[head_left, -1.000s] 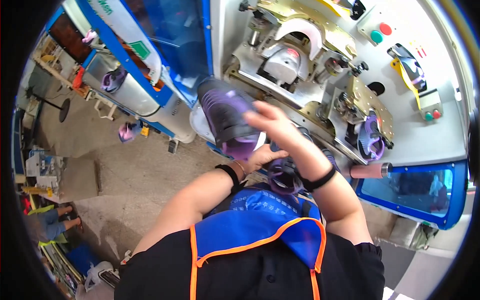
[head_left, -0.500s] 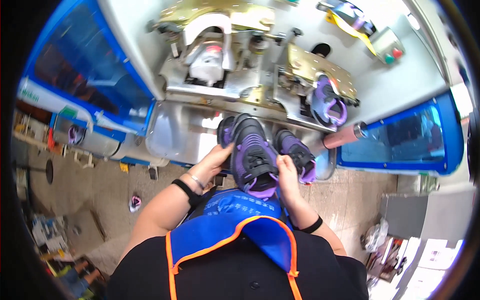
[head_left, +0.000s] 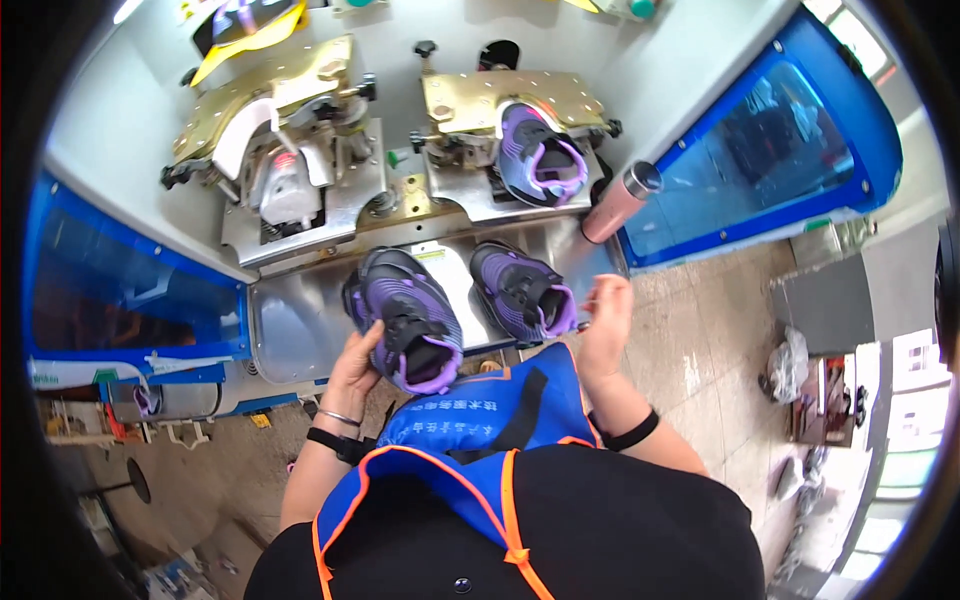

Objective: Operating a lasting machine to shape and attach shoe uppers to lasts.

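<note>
My left hand point(head_left: 356, 362) grips a black and purple sneaker point(head_left: 412, 312) by its side, thumb against the upper. A dark edge behind that sneaker looks like part of another shoe, mostly hidden. To the right, a second purple and black sneaker point(head_left: 520, 290) rests on the metal tray point(head_left: 300, 325), its opening toward me. My right hand point(head_left: 606, 325) is just right of that sneaker's heel, fingers loosely bent and apart, with nothing seen in them. A third sneaker point(head_left: 540, 160) sits in the right-hand press fixture point(head_left: 500, 100), under its brass-coloured plate.
The left press fixture point(head_left: 290, 190) has a pale shoe form and a white curved pad. A pink bottle point(head_left: 622, 203) stands at the tray's right end. Blue-framed clear panels point(head_left: 745, 165) flank the machine on both sides. A yellow-edged part point(head_left: 250, 38) hangs at the upper left.
My right hand has let go of the held sneaker and moved right, beyond the other sneaker. My left hand keeps its sneaker. The view has swung right, so the machine appears shifted left.
</note>
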